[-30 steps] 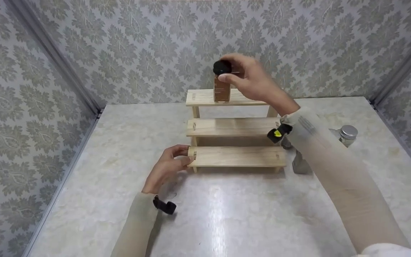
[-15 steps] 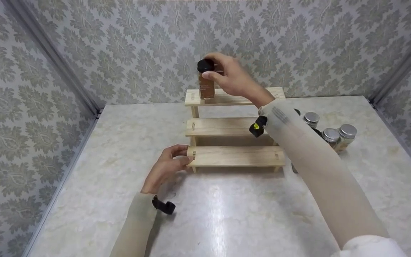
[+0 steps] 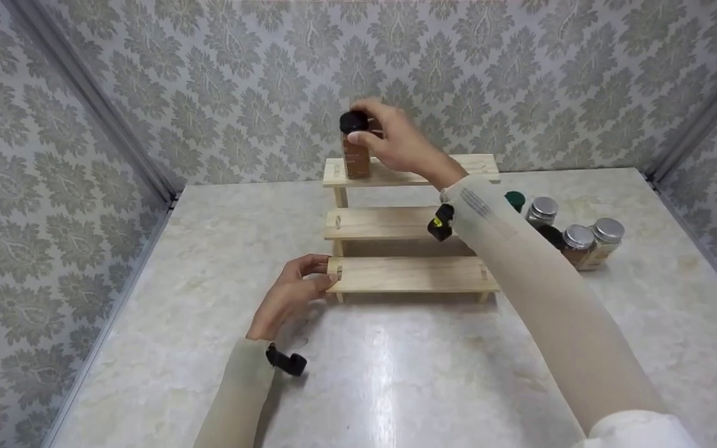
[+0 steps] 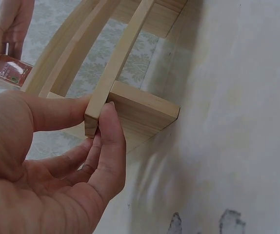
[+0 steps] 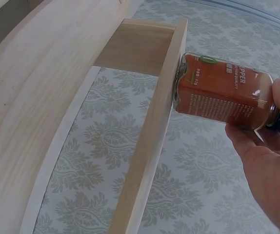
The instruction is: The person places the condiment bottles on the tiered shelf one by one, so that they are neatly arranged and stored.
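Note:
A three-tier wooden shelf (image 3: 408, 274) stands on the table. My right hand (image 3: 396, 140) grips a spice jar (image 3: 356, 158) with a black cap and reddish-brown contents near its top. The jar stands upright at the left end of the top tier; in the right wrist view the glass jar (image 5: 223, 90) has its base against the board, and its label reads "PEPPER" in part. With thumb and fingers, my left hand (image 3: 296, 286) pinches the left end of the lowest tier. The left wrist view shows this hand (image 4: 57, 161) around the board's end (image 4: 98, 107).
Several other spice jars stand right of the shelf, among them a green-capped jar (image 3: 515, 200) and a silver-lidded jar (image 3: 604, 242); my right forearm partly hides the group. A patterned wall (image 3: 240, 93) rises behind the table (image 3: 209, 249).
My right hand has carried the spice jar leftward along the top tier, then slightly down onto its left end. My left hand has stayed on the lowest tier.

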Demonstrator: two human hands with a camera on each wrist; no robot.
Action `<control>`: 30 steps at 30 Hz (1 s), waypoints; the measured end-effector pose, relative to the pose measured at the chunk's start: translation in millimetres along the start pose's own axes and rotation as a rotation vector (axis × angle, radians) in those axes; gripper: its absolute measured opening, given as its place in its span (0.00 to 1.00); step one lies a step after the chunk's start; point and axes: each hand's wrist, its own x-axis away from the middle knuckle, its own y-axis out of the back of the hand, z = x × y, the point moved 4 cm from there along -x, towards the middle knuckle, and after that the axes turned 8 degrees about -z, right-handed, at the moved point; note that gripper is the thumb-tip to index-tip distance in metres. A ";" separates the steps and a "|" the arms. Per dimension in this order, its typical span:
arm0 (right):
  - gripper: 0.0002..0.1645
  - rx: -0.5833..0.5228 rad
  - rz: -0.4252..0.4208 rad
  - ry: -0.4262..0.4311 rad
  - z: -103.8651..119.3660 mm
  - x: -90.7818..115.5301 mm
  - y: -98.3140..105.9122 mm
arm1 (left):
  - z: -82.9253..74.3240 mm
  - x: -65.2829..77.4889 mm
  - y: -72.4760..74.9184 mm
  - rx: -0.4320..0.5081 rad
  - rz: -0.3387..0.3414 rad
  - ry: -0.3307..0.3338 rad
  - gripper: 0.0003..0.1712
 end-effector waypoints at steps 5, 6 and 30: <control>0.29 -0.011 -0.001 -0.006 -1.0 1.3 -0.1 | 1.1 -1.4 -1.4 -0.023 -0.010 0.001 0.26; 0.30 -0.011 0.003 -0.013 -1.0 1.5 0.3 | 1.4 -1.5 -1.6 -0.021 -0.009 0.003 0.26; 0.34 0.061 0.032 0.086 20.8 99.0 67.1 | 0.4 -2.9 -0.6 -0.023 0.002 0.030 0.28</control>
